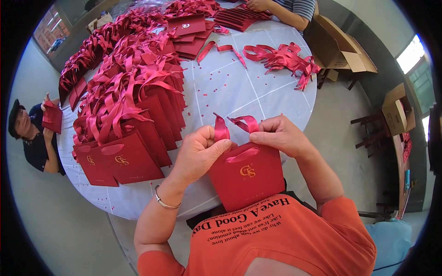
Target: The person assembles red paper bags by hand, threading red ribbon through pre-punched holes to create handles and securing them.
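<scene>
A red paper gift bag (253,181) with a gold emblem stands upright between me and the table edge. My left hand (199,151) is closed at the bag's upper left, thumb and fingers pinching one end of a red ribbon (221,129). At the upper right corner, my right hand (283,136) is pinching the ribbon's other end (247,121), and its thumb rests by the bag's rim. Both ends stick up above the bag's mouth, apart from each other. A ribbon handle (242,155) lies across the bag's front.
Rows of red bags with ribbon handles (131,99) fill the left of the white-covered round table (216,103). Loose ribbons (283,60) lie at the far right. One person (37,138) holds a bag at left; another person's arm (287,14) is at the far side. Cardboard boxes (338,43) stand right.
</scene>
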